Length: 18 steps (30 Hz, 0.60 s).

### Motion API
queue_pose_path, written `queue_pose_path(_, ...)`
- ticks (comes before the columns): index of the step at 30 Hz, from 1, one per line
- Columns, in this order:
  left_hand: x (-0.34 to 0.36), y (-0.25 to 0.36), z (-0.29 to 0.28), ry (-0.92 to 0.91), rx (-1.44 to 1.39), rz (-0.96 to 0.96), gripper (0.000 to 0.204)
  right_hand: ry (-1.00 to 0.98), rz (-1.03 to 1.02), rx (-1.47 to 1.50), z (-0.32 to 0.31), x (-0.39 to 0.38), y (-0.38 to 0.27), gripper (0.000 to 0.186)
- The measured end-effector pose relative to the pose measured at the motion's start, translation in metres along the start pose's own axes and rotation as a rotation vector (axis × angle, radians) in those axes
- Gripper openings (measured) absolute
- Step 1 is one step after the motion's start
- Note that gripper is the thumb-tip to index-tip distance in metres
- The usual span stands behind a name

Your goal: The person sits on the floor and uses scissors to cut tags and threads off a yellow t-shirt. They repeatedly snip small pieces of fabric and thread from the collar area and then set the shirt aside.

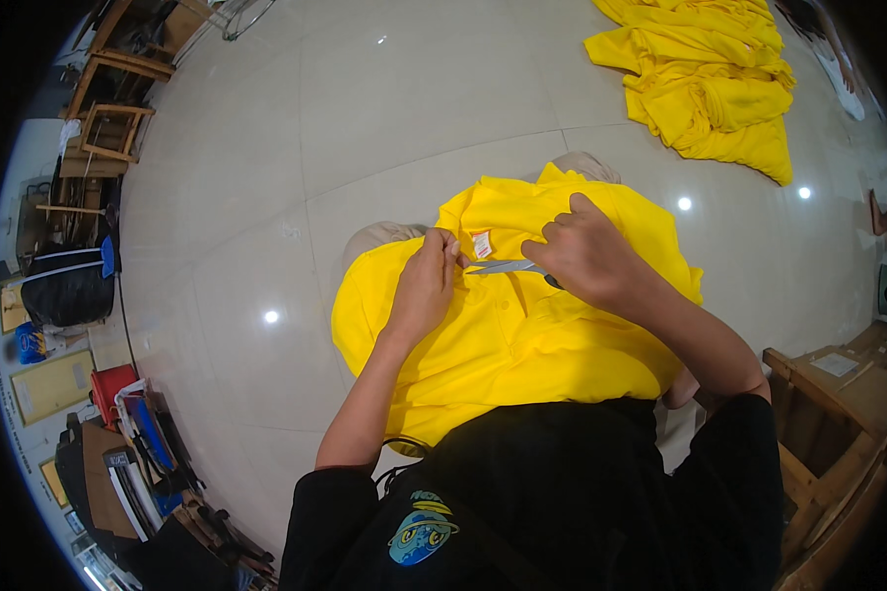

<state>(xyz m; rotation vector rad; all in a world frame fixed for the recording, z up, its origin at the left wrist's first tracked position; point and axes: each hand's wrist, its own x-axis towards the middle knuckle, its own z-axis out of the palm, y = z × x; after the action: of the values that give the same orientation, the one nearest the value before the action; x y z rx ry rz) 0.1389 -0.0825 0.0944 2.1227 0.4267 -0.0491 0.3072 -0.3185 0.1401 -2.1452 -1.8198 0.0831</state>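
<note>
A pale tiled floor (384,108) with a glossy finish fills most of the view, its grout lines curving toward the rim and four small ceiling-light glints showing on it. The widest bare stretch runs from the middle to the upper left. Along the left edge stand wooden chair frames (108,118), with a black bag (67,286) below them and a row of books and folders (133,463) toward the lower left; at the right edge sits one wooden bench (838,414) with a flat cardboard piece on it. In the upper right lies one heap of folded yellow garments (719,79), too bunched to count, well apart from the person.

One yellow polo shirt (503,335) is spread over the person's lap at centre, collar turned away from them, with a small white and red label (482,243) inside the neck. The left hand (426,286) pinches the collar fabric just beside that label, fingers closed narrowly on it. The right hand (586,258) is closed around one pair of grey-bladed scissors (508,267), the blades pointing left toward the label and lying just under it
</note>
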Motion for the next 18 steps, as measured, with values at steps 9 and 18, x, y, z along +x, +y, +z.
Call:
queue_pose_path(9, 0.000, -0.001, 0.002, 0.021, 0.011, 0.025, 0.016, -0.042, -0.018, -0.018, 0.007, 0.004, 0.004, 0.006)
queue_pose_path(18, 0.000, 0.001, 0.001, 0.019, 0.025, 0.014, 0.018, -0.042, -0.026, -0.055, 0.014, 0.004, 0.004, 0.007)
